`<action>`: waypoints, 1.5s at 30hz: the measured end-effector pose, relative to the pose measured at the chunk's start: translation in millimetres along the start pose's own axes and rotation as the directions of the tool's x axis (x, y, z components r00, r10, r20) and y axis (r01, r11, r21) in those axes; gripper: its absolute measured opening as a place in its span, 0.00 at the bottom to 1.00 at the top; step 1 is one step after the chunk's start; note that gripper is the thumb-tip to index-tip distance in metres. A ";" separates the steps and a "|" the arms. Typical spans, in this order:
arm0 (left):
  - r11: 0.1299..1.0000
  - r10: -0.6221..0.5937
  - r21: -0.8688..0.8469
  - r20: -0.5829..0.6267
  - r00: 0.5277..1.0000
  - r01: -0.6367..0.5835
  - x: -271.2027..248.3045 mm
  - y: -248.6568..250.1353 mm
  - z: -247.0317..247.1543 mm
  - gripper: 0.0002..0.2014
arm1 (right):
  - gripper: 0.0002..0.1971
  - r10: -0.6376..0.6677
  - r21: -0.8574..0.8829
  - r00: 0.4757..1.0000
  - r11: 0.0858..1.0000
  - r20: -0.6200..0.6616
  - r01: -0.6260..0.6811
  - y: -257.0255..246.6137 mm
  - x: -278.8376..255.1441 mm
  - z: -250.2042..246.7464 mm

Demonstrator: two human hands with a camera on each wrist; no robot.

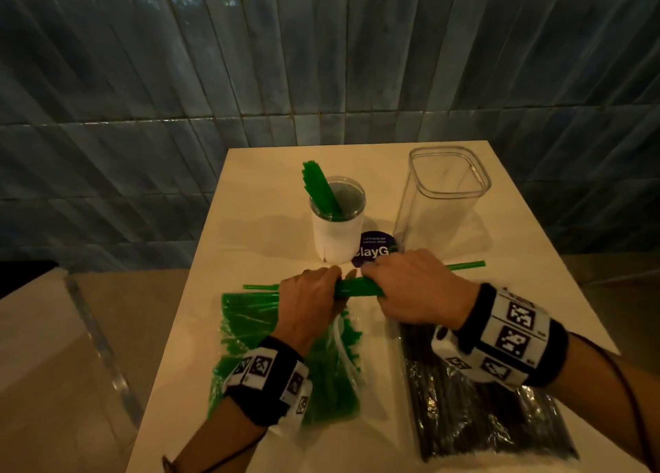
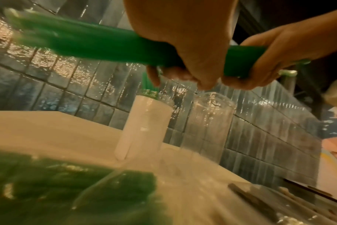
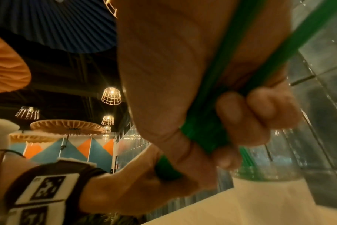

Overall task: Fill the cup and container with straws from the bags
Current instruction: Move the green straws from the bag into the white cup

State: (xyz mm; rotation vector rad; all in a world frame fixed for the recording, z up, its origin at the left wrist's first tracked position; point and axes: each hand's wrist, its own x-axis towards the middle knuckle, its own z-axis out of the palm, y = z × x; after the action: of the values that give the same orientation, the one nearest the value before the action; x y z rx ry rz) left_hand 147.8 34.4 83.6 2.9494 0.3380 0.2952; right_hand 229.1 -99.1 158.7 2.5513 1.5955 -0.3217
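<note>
Both hands grip one bundle of green straws (image 1: 357, 287) held level above the table. My left hand (image 1: 310, 303) curls round its left part, my right hand (image 1: 407, 287) round its right part, and single straws stick out past each hand. In the left wrist view the bundle (image 2: 98, 44) fans out blurred to the left. A white-sleeved clear cup (image 1: 335, 222) behind the hands holds several green straws. To its right stands an empty clear square container (image 1: 444, 194). Under my left wrist lies the bag of green straws (image 1: 250, 330); under my right, a bag of black straws (image 1: 475, 412).
The white table (image 1: 518, 244) stands against a blue tiled wall (image 1: 321, 62). A round purple sticker (image 1: 375, 249) lies between cup and container. A clear panel edge (image 1: 96, 333) runs along the left side of the table. The table's right edge is close to the black-straw bag.
</note>
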 end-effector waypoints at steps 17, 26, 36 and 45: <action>0.683 -0.223 -0.730 -0.250 0.942 -0.031 3.6 27.3 7.7 0.07 | 0.25 0.350 0.714 0.631 0.457 -0.693 0.530 -16.7 -2.4 3.6; 0.401 -0.167 -0.906 0.076 0.983 0.138 3.9 32.1 1.4 0.08 | 0.20 0.402 0.892 0.807 0.065 -0.433 0.447 -23.8 9.1 -12.3; -0.800 -0.090 -0.538 0.544 0.834 0.265 10.0 13.1 -4.7 0.37 | 0.13 0.367 0.770 0.731 -0.058 -0.575 0.635 -39.0 20.7 -26.4; 0.016 -0.626 -0.951 0.231 0.745 0.309 86.2 -24.3 3.4 0.27 | 0.12 0.693 0.843 0.560 0.131 -0.454 0.521 23.3 81.8 -80.6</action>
State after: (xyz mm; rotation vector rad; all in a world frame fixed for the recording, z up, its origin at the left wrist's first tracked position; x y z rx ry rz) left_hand 225.9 77.9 91.2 1.3272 0.8003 0.5363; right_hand 294.1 -21.0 217.1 4.5988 1.5324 -0.0999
